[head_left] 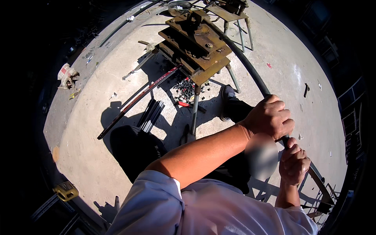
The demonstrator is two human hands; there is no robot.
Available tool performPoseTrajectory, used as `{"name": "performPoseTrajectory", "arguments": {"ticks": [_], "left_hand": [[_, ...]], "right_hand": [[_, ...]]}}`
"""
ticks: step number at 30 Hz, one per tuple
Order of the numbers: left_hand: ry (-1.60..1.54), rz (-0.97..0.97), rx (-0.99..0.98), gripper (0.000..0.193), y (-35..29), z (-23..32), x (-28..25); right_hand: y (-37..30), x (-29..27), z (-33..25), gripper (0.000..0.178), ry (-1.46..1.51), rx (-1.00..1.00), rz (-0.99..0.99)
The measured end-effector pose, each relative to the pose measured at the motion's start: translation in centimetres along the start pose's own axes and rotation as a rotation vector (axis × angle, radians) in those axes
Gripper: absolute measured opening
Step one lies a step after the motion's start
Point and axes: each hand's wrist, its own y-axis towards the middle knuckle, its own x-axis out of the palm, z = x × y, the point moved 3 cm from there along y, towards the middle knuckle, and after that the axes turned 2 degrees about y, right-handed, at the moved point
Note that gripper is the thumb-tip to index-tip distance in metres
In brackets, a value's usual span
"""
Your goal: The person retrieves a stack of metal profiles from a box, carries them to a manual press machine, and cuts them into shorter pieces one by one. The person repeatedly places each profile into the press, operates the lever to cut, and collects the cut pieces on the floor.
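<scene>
A long dark lever bar (250, 70) runs from the top of a rusty metal press (203, 43) down toward my right side. My left hand (270, 117) is wrapped round the bar, with that forearm stretched across my body. Closer to me, my right hand (294, 161) grips the same bar near its lower part. From the press's near left side a long, narrow dark-and-red strip (139, 100) sticks out, slanting down toward the left. Whether the strip is clamped between the plates is hidden.
Small dark scraps (186, 89) lie under the press, around its legs. Several dark profile pieces (152, 115) rest on the floor beside my knee. Another metal stand (227, 15) is behind the press. A crumpled bag (67, 75) lies far left, and a yellow tool (65, 191) lower left.
</scene>
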Motion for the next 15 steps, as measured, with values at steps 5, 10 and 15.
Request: {"name": "performPoseTrajectory", "arguments": {"ticks": [5, 10, 15], "left_hand": [[0.059, -0.322, -0.018, 0.015, -10.8, -1.3, 0.9], [0.020, -0.424, -0.049, 0.010, -10.0, -1.2, 0.8], [0.038, -0.467, -0.111, 0.054, -8.6, -1.5, -4.0]], "right_hand": [[-4.8, 3.8, 5.1, 0.012, -1.139, 0.297, -0.554], [-9.0, 1.8, 7.5, 0.026, -0.979, 0.126, -0.321], [-6.5, 2.3, 5.6, 0.009, -0.906, 0.009, -0.242]]}}
